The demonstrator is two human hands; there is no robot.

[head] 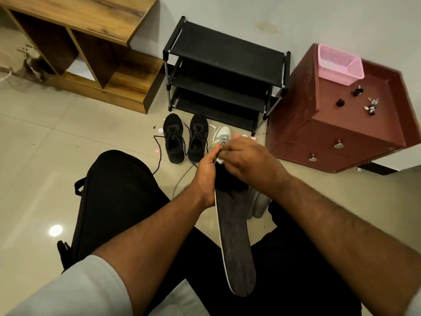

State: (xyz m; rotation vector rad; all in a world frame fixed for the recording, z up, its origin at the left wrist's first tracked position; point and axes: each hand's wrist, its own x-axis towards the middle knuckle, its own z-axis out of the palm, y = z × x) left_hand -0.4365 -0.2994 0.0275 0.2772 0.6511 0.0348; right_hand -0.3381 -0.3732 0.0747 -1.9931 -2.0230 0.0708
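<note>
Floor (pixel 45 137): pale tiles, person seated over it, black-trousered legs (pixel 118 190) to either side.

Wooden shelf (pixel 91 42) at far left against the wall. Red-brown cabinet (pixel 330 133) at far right, two drawers with metal knobs. Black rack (pixel 227 49) between them, three tiers.

Insole (pixel 234 236): dark grey with a white edge, held in the air between the knees. It runs lengthwise away from the person, near end low in the head view, far end up at the hands. A black mass (pixel 227 179) covers its far part; cannot tell what it is.

Left hand (pixel 206 172): on the insole's left edge near the far end, fingers curled round the edge, gripping.

Right hand (pixel 248 160): over the far end, back of hand up, fingers curled down and pinching a small white wad (pixel 220 160) against the insole. Fingertips mostly hidden by the hand itself.

Black shoes (pixel 174 137), a pair, on the floor in front of the rack, toes to the rack, laces loose. Grey-white shoe (pixel 222 135) just right of them, partly behind the hands.

Pink basket (pixel 339 65) on the cabinet top, rear corner. In front of it two black knobs (pixel 340 102) and a small figurine (pixel 372 106), apart from each other.
</note>
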